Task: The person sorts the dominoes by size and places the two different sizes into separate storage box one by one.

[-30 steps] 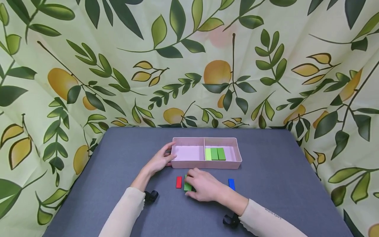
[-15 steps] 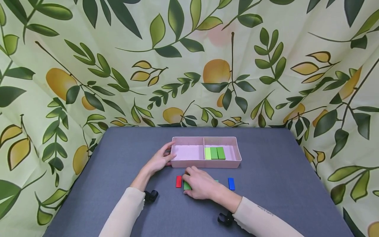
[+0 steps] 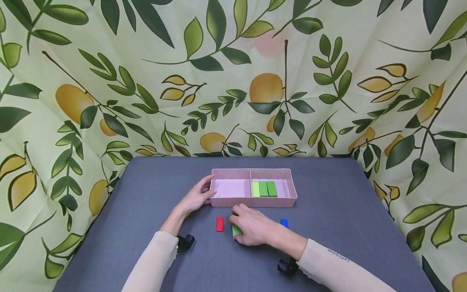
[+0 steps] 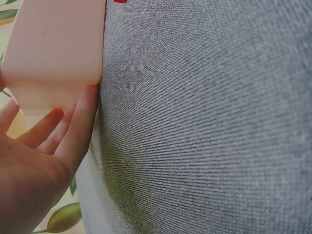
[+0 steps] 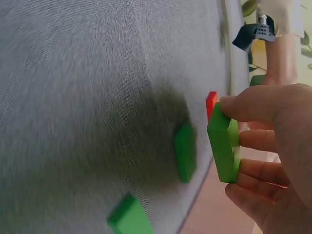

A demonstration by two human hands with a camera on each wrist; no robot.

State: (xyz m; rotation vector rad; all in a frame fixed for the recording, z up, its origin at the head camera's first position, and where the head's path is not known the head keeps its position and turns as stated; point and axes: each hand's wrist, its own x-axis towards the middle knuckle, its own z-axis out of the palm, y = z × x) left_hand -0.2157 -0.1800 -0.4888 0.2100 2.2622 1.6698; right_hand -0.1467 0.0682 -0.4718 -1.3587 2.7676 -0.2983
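A pink two-compartment box (image 3: 233, 202) stands near the table's middle. At its left end my left hand (image 3: 195, 198) holds it, fingers spread around the corners; in the left wrist view the fingertips meet the end wall. My right hand (image 3: 253, 227) is in front of the box, pinching a green block (image 5: 224, 146) between thumb and fingers, above the cloth. Below it, the right wrist view shows a green block (image 5: 185, 152) and another green block (image 5: 130, 217) on the table. A red block (image 3: 219, 224) lies left of this hand. Beyond my right wrist, a blue block (image 3: 284, 223) is partly hidden.
In the box's right compartment sit a light green block (image 3: 255, 189) and two green blocks (image 3: 267, 189), side by side against the divider (image 3: 251, 184). The grey cloth-covered table (image 3: 328, 202) meets a leaf-and-fruit patterned curtain (image 3: 226, 101) at the back and sides.
My right hand went slightly left, then back to the right, now with the green block raised in its fingers. The left hand and the box have stayed in place.
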